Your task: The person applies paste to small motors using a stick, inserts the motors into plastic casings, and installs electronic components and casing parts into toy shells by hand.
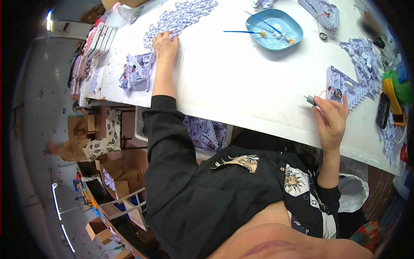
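My right hand (333, 118) pinches a small silver motor (310, 100) between thumb and fingers, over the table's front part. Thin wires run from near the motor to a round black speaker (338, 93) by a lavender plastic housing (333, 77), just beyond my fingers. At the far left my left hand (164, 46) rests on the near edge of a spread pile of small lavender plastic parts (185, 17). Its fingers are bent and apart; I see nothing held in them, though the tips are partly hidden. Beside that wrist lies a cluster of lavender assemblies (137, 71).
A blue dish (276, 45) with two blue-handled brushes and white paste stands at the back. More lavender pieces (362, 56) lie at the right, near a yellow-and-black tool (390, 97). Stacked white boxes (100, 41) line the left edge. Under the table sits a bin of parts (207, 134).
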`<state>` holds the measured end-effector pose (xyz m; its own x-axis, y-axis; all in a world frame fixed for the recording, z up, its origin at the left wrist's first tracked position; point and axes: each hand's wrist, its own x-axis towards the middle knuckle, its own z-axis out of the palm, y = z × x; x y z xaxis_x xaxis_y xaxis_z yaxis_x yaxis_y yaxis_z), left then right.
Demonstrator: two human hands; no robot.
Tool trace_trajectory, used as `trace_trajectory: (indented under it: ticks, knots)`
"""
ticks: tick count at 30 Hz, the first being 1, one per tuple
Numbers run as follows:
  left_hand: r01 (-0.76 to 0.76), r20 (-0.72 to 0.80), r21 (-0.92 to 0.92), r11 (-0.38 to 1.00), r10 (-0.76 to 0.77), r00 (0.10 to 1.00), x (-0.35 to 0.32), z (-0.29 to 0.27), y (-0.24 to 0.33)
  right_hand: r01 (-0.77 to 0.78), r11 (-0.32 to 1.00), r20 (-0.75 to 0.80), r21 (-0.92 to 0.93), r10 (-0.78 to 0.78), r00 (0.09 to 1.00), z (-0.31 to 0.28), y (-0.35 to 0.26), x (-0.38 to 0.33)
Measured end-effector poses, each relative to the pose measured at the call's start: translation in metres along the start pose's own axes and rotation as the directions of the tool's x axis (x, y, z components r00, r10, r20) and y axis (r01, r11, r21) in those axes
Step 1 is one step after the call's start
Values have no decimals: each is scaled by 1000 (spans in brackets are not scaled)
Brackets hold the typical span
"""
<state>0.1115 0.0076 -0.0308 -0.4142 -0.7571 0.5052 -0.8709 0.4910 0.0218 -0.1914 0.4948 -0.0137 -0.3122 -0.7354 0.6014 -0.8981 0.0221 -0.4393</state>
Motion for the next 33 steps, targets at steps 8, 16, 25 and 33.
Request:
trace_trajectory:
  ticks: [8,16,25,33]
  knots:
    - [-40,56,15,999,39,998,-17,-15,-4,-11,1000,-5,21,11,1000,-1,-3,-1]
    - [-2,167,-334,943,61,984,-104,-78,74,12,1000,-45,22,-11,999,-3,-6,-1]
    - [-123,166,-823,555,442,882,-189,-126,245,60,990,5,126,-61,998,11,-7,6]
    - [-150,125,-856,494,480,868,-193,-125,282,27,995,95,100,-36,995,14,-7,1]
